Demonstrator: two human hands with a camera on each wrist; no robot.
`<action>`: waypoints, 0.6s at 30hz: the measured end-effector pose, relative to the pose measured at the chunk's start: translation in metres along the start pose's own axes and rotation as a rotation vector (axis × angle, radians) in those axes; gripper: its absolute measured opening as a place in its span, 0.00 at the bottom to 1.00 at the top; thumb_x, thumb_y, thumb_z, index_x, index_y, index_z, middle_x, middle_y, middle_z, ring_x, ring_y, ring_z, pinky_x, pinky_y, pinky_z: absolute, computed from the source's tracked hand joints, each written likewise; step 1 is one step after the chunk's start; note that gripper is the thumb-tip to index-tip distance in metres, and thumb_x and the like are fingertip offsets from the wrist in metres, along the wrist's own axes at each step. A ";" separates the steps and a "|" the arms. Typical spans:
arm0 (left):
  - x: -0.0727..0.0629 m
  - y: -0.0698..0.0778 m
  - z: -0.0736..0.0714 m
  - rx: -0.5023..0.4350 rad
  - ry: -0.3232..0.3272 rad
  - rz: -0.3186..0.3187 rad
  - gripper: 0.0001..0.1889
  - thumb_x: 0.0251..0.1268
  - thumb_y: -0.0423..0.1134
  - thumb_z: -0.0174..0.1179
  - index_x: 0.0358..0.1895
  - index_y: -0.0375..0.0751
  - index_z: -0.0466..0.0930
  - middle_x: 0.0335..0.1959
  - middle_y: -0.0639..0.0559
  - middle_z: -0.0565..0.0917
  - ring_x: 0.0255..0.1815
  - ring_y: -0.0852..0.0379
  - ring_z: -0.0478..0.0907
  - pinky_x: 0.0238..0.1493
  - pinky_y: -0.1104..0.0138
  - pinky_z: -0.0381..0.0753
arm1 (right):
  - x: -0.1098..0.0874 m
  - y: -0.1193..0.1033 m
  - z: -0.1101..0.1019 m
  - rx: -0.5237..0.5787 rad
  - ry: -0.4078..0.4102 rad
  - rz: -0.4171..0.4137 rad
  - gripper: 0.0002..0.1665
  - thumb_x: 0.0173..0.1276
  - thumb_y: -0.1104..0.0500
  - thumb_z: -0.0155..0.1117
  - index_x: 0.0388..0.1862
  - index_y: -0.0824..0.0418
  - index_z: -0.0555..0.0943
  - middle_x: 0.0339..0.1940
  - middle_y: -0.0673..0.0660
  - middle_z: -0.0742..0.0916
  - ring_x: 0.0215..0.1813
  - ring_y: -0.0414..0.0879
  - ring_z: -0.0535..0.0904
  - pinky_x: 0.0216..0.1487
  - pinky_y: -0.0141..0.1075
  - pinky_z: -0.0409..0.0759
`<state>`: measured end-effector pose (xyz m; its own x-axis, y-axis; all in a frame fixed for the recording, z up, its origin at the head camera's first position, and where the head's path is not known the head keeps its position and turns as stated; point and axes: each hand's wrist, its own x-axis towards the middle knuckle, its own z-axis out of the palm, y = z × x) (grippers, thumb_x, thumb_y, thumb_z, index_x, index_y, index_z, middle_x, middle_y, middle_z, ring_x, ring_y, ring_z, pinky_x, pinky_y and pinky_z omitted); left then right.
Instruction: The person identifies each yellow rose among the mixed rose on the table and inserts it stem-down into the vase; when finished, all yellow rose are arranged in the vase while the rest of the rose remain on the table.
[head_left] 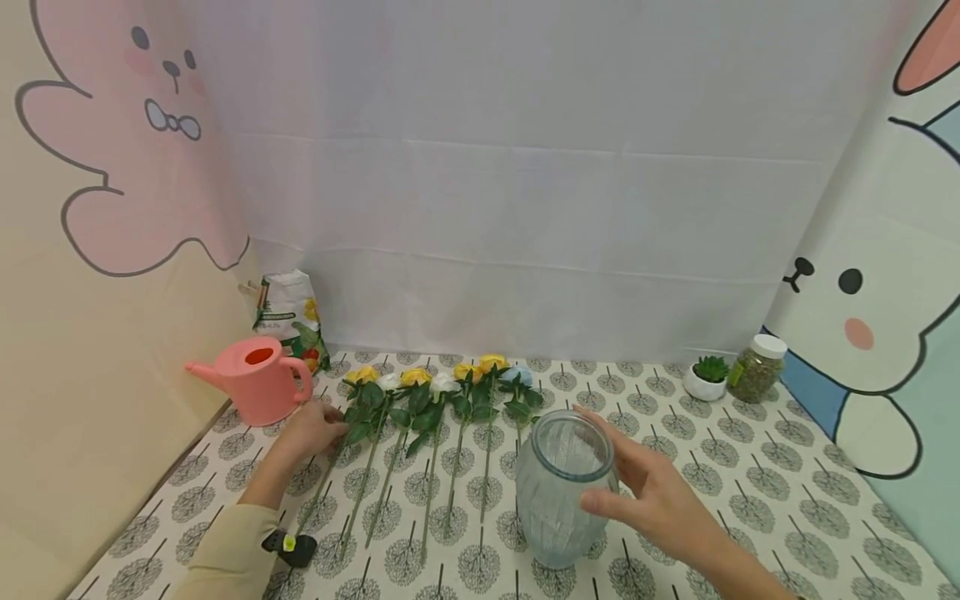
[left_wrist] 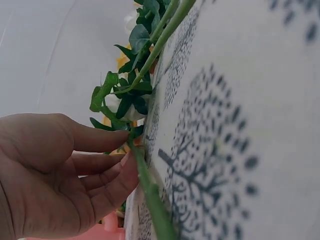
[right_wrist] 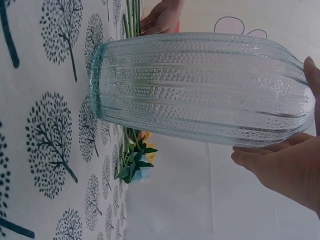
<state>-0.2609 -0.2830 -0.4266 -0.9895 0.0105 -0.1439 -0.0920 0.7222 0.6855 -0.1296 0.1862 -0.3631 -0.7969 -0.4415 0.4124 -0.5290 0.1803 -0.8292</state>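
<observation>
My left hand [head_left: 311, 432] pinches a green flower stem [left_wrist: 150, 192] between thumb and fingers, just under its leaves. This stem is the leftmost in a row of artificial roses lying on the patterned tablecloth. The row includes a yellow rose [head_left: 363, 375], a white rose [head_left: 444, 382] and, at its right end, a light blue rose [head_left: 517, 376]. A ribbed clear glass vase [right_wrist: 200, 90] stands upright to the right of the stems. Near its rim, my right hand [head_left: 660, 500] holds the vase from the right, thumb in front and fingers partly hidden behind.
A pink watering can [head_left: 258, 392] stands at the left, before a white printed bag [head_left: 288, 302]. At the back right are a small potted succulent [head_left: 707, 379] and a white-lidded jar [head_left: 757, 371]. Fabric walls border the tablecloth [head_left: 750, 533] on the left, back and right.
</observation>
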 end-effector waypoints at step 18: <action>-0.007 0.009 -0.021 -0.226 0.001 0.001 0.31 0.70 0.31 0.60 0.67 0.12 0.59 0.53 0.23 0.78 0.47 0.35 0.84 0.48 0.51 0.85 | -0.001 0.000 -0.001 -0.013 -0.004 0.025 0.49 0.66 0.69 0.68 0.81 0.50 0.59 0.77 0.54 0.68 0.73 0.38 0.65 0.67 0.30 0.65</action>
<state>-0.2572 -0.2911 -0.4042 -0.9897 0.0105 -0.1425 -0.1134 0.5488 0.8282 -0.1293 0.1871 -0.3635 -0.8090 -0.4398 0.3900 -0.5126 0.2030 -0.8343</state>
